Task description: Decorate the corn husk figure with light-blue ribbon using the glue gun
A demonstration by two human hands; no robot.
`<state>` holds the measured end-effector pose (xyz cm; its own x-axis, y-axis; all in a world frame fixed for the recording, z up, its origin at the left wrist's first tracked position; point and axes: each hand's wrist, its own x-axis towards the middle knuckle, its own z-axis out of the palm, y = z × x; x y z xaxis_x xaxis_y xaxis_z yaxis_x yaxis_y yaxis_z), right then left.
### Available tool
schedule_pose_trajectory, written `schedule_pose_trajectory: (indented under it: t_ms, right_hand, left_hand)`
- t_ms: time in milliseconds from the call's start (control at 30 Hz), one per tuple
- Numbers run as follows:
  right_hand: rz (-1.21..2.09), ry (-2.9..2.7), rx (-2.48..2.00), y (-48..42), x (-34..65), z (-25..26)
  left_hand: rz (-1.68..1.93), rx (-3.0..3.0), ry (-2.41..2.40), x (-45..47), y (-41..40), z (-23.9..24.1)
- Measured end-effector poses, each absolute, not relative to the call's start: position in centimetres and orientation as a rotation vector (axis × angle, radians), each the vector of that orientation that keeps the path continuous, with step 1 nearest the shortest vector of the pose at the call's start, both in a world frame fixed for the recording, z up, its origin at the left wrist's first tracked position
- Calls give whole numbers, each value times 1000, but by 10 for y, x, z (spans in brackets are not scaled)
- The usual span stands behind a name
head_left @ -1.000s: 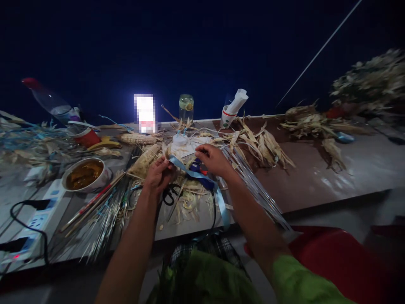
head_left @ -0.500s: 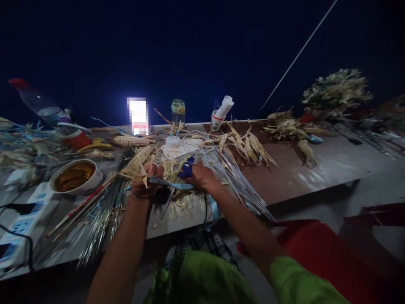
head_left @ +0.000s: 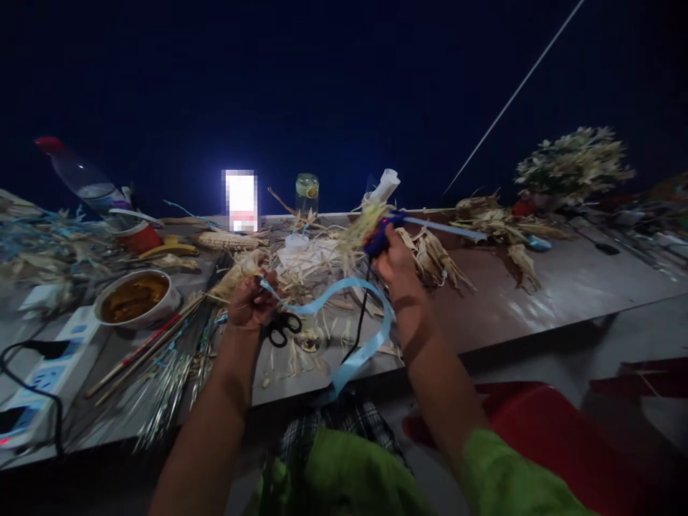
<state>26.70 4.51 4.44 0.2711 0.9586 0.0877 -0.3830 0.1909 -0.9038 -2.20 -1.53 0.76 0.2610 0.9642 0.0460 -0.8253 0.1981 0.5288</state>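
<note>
My left hand [head_left: 254,297] is closed, pinching the end of a light blue ribbon [head_left: 370,349]. From there the ribbon curves in a loose loop past my right forearm and down over the table's front edge. My right hand [head_left: 395,259] grips a blue glue gun [head_left: 378,239], raised above the table. A long pale glue stick [head_left: 446,228] sticks out of it to the right, and a black cord [head_left: 358,326] hangs below. Black-handled scissors [head_left: 284,330] lie just right of my left hand. Corn husk scraps [head_left: 317,269] are strewn between both hands.
A bowl of brown liquid [head_left: 137,299], a power strip [head_left: 56,380] and a bundle of thin wires [head_left: 180,387] lie on the left. At the back stand a jar [head_left: 307,195] and a tilted bottle [head_left: 80,175]. A red chair [head_left: 548,430] is below the table at right.
My right hand has lifted the glue gun up and to the right, away from my left hand. The ribbon now spreads in a wide loop, and the scissors' handles show more clearly.
</note>
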Motion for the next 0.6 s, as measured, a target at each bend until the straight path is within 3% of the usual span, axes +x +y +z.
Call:
schedule_pose_trajectory:
  t_ms: [133,233,400,600]
  right_hand:
    - [1030,-710,-758,51,288,67]
    - [1202,-742,-869,38,278,69]
    - [1578,-931,-961,9,229,39]
    - [1617,-1144,-963,-1,196,6]
  left_hand:
    - [1403,479,438,-20,-8,6]
    - [1431,490,586,-11,-1,5]
    - [1350,451,808,5,2,0]
    - [1387,293,764,2,3,2]
